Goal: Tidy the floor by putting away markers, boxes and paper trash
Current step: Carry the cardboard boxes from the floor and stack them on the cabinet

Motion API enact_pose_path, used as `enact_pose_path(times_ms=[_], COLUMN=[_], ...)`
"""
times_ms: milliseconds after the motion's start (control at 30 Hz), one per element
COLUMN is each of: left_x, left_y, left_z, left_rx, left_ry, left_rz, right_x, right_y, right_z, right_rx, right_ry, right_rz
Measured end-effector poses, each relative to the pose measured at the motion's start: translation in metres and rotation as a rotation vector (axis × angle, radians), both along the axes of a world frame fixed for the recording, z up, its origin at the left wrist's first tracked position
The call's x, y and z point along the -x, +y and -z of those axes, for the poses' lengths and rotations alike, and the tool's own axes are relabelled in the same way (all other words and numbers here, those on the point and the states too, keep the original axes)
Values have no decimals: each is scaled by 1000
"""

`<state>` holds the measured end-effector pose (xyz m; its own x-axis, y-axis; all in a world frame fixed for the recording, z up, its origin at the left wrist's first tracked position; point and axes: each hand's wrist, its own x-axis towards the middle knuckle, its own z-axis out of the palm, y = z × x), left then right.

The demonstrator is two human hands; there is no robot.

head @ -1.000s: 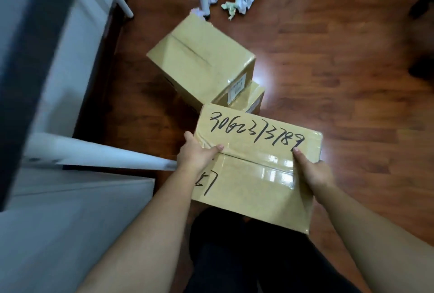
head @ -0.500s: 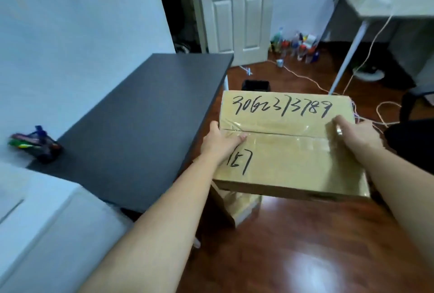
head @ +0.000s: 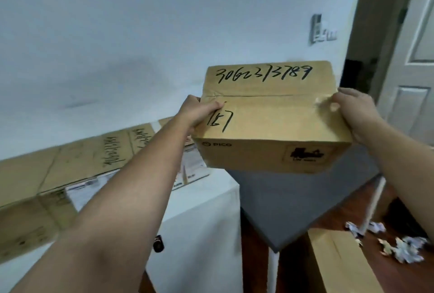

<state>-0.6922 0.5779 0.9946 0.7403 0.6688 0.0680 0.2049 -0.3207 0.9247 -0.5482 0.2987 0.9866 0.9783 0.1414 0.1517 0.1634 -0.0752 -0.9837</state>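
While the head view shows the cardboard box (head: pixel 270 118) held in the air above the dark table (head: pixel 293 203), the left hand (head: pixel 199 114) and right hand (head: pixel 357 114) press its opposite ends, thumbs on top. With nothing supporting it underneath, it may slip, or knock the stacked boxes (head: pixel 77 161) at left. Paper trash (head: pixel 399 248) remains on the floor at right.

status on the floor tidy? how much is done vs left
Done: several boxes already sit in a row on the white cabinet by the wall. In hand: left hand and right hand hold the numbered box raised above it. Left: another box and crumpled paper on the floor. No markers visible.
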Motion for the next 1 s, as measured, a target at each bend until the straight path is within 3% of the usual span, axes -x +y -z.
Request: enact_pose_path(times_ms=[200, 533, 633, 700, 733, 800, 867, 933, 1000], left_x=[120, 190, 181, 167, 159, 142, 117, 94, 80], left_y=[108, 259, 283, 287, 285, 269, 250, 239, 241], left_z=[-22, 1, 16, 24, 28, 37, 43, 40, 30], left_rx=[-37, 27, 227, 320, 274, 6, -198, -202, -113], left_ry=[-59, 74, -173, -470, -544, -490, -318, -128, -59], left_rz=[-245, -355, -404, -604, -772, -1039, -1016, -915, -894], right_x=[44, 91, 80, 70, 68, 70, 73, 77, 80], right_y=[154, 337, 366, 382, 389, 400, 409, 412, 412], right_z=[-21, 3, 0, -3, -4, -4, 0, 5, 15], right_rx=[-119, -21, -59, -89, -116, -174, -198, -251, -290], right_ry=[2, 270, 285, 279, 290, 302, 301, 362, 396], right_rz=[-312, -442, -430, -421, -414, -401, -378, -377, -398])
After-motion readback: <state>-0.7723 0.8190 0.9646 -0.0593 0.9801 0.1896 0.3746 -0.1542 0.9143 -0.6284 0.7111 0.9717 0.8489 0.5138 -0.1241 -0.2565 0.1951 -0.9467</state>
